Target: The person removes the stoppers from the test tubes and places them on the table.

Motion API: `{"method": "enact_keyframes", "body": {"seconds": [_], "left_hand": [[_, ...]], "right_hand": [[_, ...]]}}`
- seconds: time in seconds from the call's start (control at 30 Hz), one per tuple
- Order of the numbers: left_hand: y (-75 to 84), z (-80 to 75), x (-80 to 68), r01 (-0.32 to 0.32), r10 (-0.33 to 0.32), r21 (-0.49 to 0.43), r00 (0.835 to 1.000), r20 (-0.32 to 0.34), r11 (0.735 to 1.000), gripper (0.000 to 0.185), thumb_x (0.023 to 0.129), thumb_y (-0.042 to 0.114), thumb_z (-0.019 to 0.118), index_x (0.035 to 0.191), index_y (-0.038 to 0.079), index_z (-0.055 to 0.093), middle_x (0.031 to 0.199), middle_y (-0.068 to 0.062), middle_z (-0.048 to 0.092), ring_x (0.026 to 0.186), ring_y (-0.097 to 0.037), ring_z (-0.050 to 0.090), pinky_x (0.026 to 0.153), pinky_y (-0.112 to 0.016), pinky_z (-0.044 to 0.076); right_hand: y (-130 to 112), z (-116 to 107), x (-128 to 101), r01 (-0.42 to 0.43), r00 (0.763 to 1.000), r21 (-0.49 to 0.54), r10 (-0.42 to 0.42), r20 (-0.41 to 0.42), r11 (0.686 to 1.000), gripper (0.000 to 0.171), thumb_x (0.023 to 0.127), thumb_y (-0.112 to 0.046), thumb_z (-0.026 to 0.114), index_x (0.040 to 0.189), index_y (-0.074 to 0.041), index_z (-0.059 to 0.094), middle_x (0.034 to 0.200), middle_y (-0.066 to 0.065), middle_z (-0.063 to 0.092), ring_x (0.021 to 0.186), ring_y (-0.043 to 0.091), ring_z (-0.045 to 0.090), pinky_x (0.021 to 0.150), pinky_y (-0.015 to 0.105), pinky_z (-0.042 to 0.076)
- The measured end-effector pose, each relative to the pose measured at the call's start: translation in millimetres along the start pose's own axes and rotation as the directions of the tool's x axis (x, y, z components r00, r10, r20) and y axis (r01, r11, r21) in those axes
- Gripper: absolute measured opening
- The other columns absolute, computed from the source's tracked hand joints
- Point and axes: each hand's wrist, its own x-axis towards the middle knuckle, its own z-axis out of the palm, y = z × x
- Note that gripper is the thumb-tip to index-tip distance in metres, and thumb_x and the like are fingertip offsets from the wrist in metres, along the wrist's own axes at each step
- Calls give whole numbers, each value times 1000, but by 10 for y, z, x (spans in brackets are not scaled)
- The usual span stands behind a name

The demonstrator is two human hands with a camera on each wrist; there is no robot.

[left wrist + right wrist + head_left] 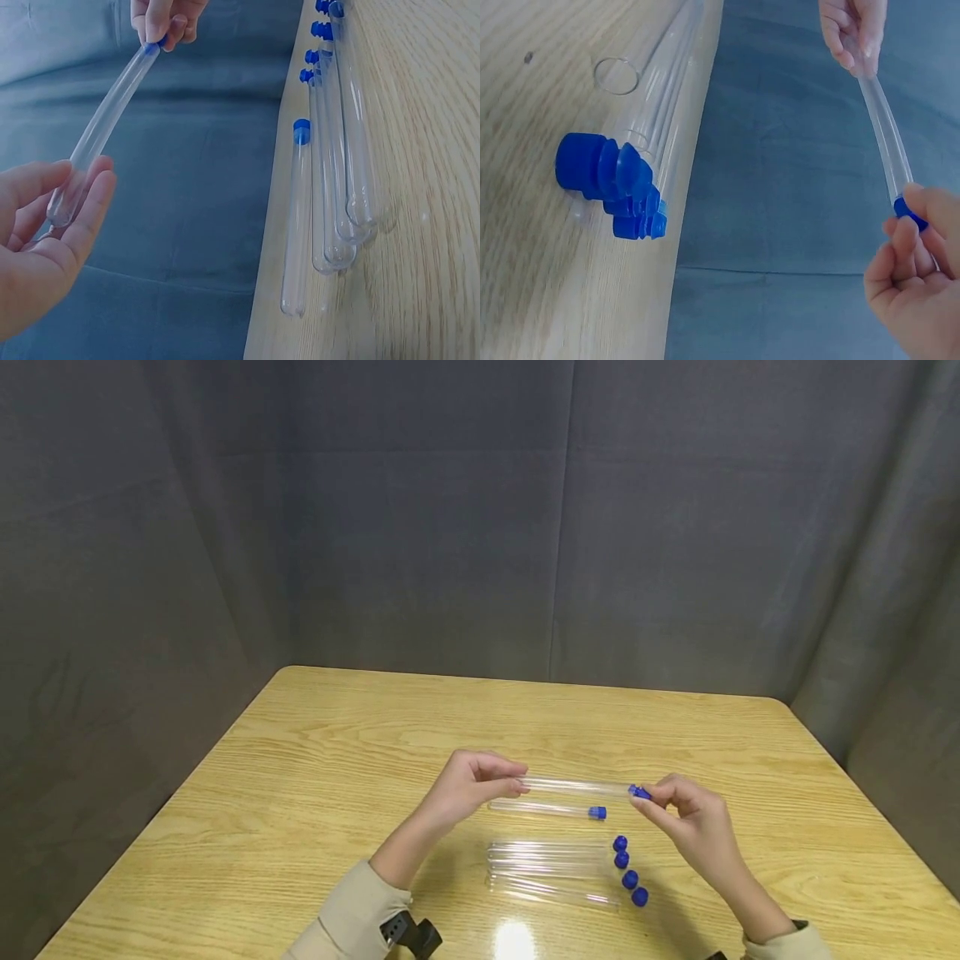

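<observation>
A clear test tube (573, 786) is held level above the table between both hands. My left hand (480, 785) grips its rounded end between thumb and fingers, as the left wrist view also shows. At the other end my right hand (693, 822) pinches a blue stopper (908, 213), which sits at the tube's mouth; how deep it goes in is partly hidden by the fingers. Just below the held tube, a second test tube (540, 808) lies on the table with a blue stopper (597, 812) in its mouth.
Nearer my body, several uncapped test tubes (547, 860) lie side by side on the wooden table (315, 760). Several loose blue stoppers (630, 879) stand in a slanted row to the right of their mouths. A grey curtain (420, 543) hangs behind the table.
</observation>
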Motion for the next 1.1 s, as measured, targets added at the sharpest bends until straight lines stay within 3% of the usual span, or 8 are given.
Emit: {"method": "enact_keyframes", "body": {"seconds": [0.13, 0.33, 0.63, 0.87, 0.97, 1.1], "left_hand": [[-7, -14, 7, 2, -2, -9, 1000, -1, 1000, 23, 84, -3, 57, 105, -14, 58, 95, -24, 62, 87, -30, 62, 79, -32, 48], [-22, -23, 18, 3, -3, -9, 1000, 2, 1000, 23, 85, -2, 57, 105, -13, 58, 95, -23, 63, 88, -33, 61, 79, -32, 49], [-55, -34, 16, 9, -9, 3, 1000, -8, 1000, 23, 85, -1, 57, 105, -13, 58, 96, -22, 63, 87, -29, 62, 79, -32, 48], [-109, -23, 36, 21, -21, 33, 1000, -21, 999, 22, 85, -4, 55, 105, -13, 59, 103, -23, 60, 87, -28, 62, 78, -30, 49], [-43, 14, 13, 39, -37, 66, 999, -31, 997, 21, 84, -6, 56, 103, -13, 59, 102, -24, 59, 87, -30, 62, 76, -30, 50], [-108, 30, 19, 42, -38, 129, 999, -33, 991, 19, 83, -5, 57, 101, -11, 62, 101, -22, 61, 86, -29, 62, 74, -28, 50]], "right_hand": [[-1, -27, 10, -18, 999, 68, 16, 35, 998, 17, 72, 14, 65, 73, -1, 59, 71, 9, 60, 76, 7, 58, 74, 16, 47], [-16, -20, -3, -86, 996, 37, 86, 5, 996, 21, 67, 22, 63, 75, 2, 59, 79, 4, 63, 75, 4, 58, 65, 14, 47], [7, -12, -33, -203, 979, 24, 204, -16, 979, 25, 67, 24, 62, 85, 7, 60, 70, 1, 57, 63, 3, 54, 56, 13, 45], [-23, -29, -18, -231, 973, 37, 231, 3, 972, 21, 69, 20, 63, 83, 4, 59, 70, -1, 57, 62, 5, 54, 55, 16, 45], [-18, -28, -23, -230, 973, 53, 229, 10, 972, 21, 69, 21, 63, 82, 5, 59, 73, -1, 58, 63, 5, 54, 56, 16, 45], [-3, -32, -33, -224, 975, 74, 224, 18, 972, 21, 68, 22, 63, 79, 4, 57, 77, 0, 60, 64, 5, 55, 56, 16, 46]]}}
